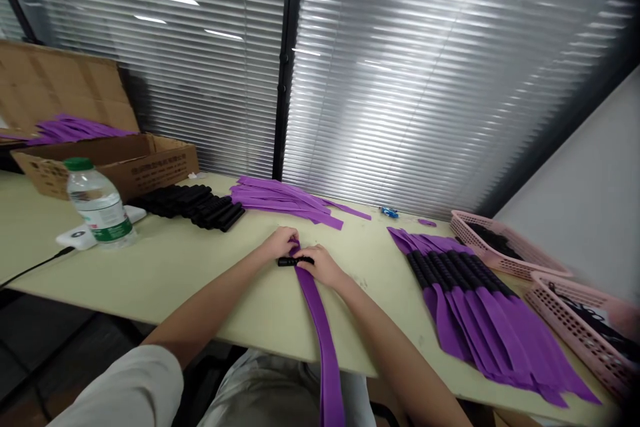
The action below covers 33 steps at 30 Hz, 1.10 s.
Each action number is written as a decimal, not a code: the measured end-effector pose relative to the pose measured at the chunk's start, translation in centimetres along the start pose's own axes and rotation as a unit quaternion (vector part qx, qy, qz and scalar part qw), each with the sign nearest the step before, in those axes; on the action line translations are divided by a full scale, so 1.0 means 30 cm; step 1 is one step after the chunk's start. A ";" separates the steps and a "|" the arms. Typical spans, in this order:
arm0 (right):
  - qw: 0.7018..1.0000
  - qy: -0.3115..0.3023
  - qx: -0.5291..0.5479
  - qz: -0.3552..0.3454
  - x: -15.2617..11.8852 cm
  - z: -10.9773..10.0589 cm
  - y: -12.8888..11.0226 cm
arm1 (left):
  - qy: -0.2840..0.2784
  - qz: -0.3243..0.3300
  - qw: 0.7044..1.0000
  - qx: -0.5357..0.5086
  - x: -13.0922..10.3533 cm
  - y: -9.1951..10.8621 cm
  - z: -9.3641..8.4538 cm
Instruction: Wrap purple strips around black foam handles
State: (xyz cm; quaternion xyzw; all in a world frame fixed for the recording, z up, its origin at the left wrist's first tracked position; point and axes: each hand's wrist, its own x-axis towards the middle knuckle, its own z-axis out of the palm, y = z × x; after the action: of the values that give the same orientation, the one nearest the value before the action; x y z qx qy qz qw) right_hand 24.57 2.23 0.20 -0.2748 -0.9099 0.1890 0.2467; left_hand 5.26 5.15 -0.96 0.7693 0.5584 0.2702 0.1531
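The pale table (200, 280) bears a purple strap (320, 327) that runs over its near edge. The right hand (323, 265) grips a black handle (287, 261) lying across the strap, near the table's middle. The left hand (281, 243) pinches the strap's far end. Finished-looking straps with black grips (465, 273) lie to the right; loose black handles (193, 205) lie left.

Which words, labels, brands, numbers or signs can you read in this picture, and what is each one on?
None can be read for certain.
Cardboard box: printed characters, apparently Chinese, too blurred to quote.
Water bottle: label print too small.
White device: dark round mark, unreadable.
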 end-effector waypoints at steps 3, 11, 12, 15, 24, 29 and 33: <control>1.000 -0.004 -0.006 -0.001 0.000 -0.008 0.001 | 0.048 -0.015 0.998 0.031 0.006 -0.026 -0.023; 1.000 -0.025 0.009 -0.012 -0.011 -0.037 0.008 | 0.198 -0.068 0.974 0.089 0.000 -0.089 -0.122; 0.999 -0.031 0.014 -0.010 -0.012 -0.043 0.009 | 0.220 -0.070 0.969 0.093 -0.003 -0.097 -0.141; 0.998 -0.054 0.029 -0.006 -0.016 -0.068 0.012 | 0.290 -0.068 0.949 0.098 -0.017 -0.129 -0.208; 0.992 -0.095 0.070 0.032 -0.032 -0.141 0.081 | 0.437 -0.058 0.893 0.090 -0.059 -0.231 -0.329; 0.975 -0.152 0.133 0.093 -0.067 -0.213 0.140 | 0.468 -0.074 0.878 0.076 -0.062 -0.256 -0.328; 0.966 -0.176 0.145 0.125 -0.104 -0.274 0.171 | 0.469 -0.089 0.876 0.063 -0.063 -0.261 -0.329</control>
State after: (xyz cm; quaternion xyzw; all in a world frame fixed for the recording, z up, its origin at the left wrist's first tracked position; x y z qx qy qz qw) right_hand 33.46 6.09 3.30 -0.3103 -0.8603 0.3934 0.0944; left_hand -7.04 5.30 2.35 0.5074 0.6464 0.5491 -0.1526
